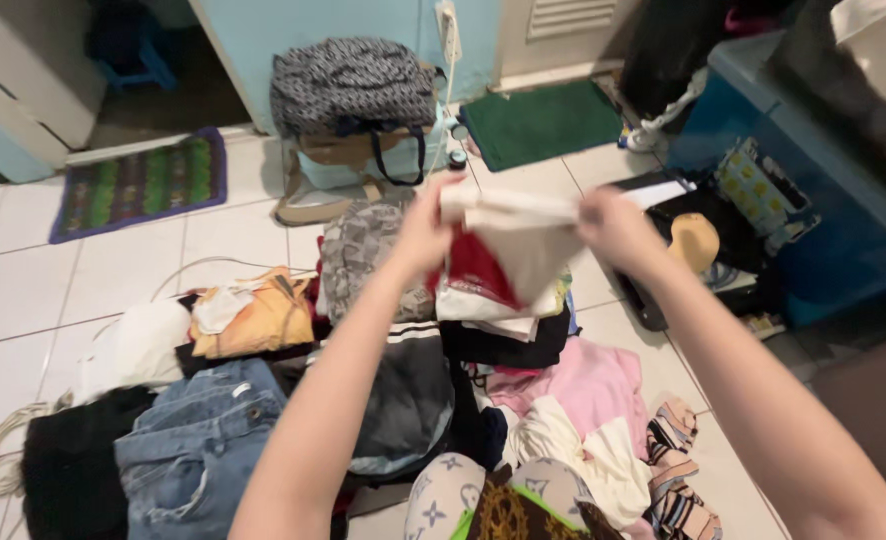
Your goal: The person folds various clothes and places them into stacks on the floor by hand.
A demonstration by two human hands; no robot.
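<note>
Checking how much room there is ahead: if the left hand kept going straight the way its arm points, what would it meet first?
Probably the patterned backpack against the blue wall. The left hand grips the white cloth above the pile; depth is unclear.

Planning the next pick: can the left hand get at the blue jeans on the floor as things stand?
Probably not right away: the left hand is raised and gripping one end of the white and red garment, shared with the right hand. The blue jeans lie uncovered below the left arm, so the way looks free once it lets go.

A home: tiled floor (113, 270), door mats (141, 183), laundry piles (263, 400).
</note>
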